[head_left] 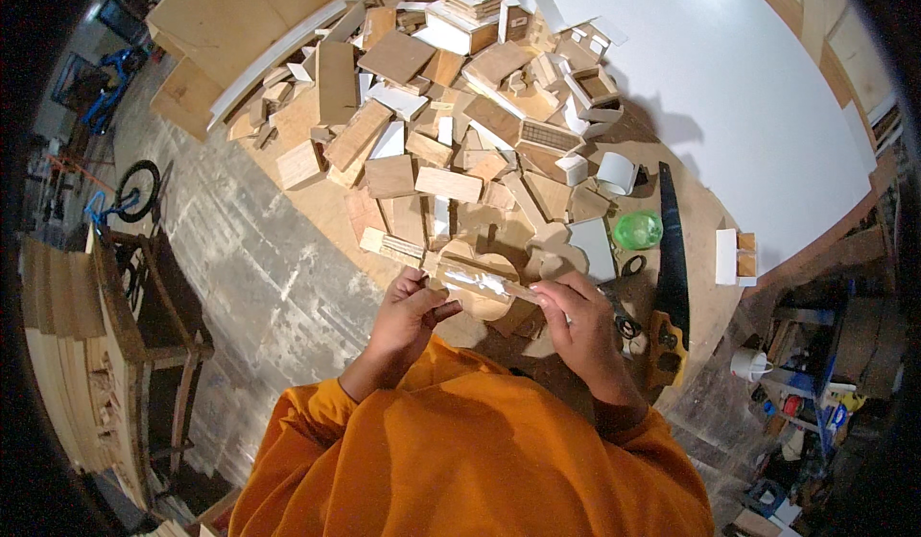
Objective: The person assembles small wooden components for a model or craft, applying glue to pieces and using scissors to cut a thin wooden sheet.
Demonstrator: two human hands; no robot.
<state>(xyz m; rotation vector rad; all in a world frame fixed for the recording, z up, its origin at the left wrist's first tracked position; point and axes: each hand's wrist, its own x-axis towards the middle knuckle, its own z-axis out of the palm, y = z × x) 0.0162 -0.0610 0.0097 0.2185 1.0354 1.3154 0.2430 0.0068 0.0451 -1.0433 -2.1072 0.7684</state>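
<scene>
My left hand (405, 324) is closed at the left end of a small wooden block (456, 270), which it appears to steady near the table's front edge. White paste that looks like glue (480, 280) is smeared along the block. Between the thumb and fingers of my right hand (581, 324) is a thin wooden stick (523, 293), its tip touching the smeared area. Under the block lies a rounded piece of pale wood (484, 304). A short layered wood piece (391, 244) sits just beyond my left hand.
Wood offcuts (389, 176) and small model-house parts (460, 23) are heaped across the table. To the right are a green plastic container (637, 231), a white cup (617, 173), scissors (628, 327) and a yellow-handled handsaw (672, 249). A large white board (748, 86) lies beyond.
</scene>
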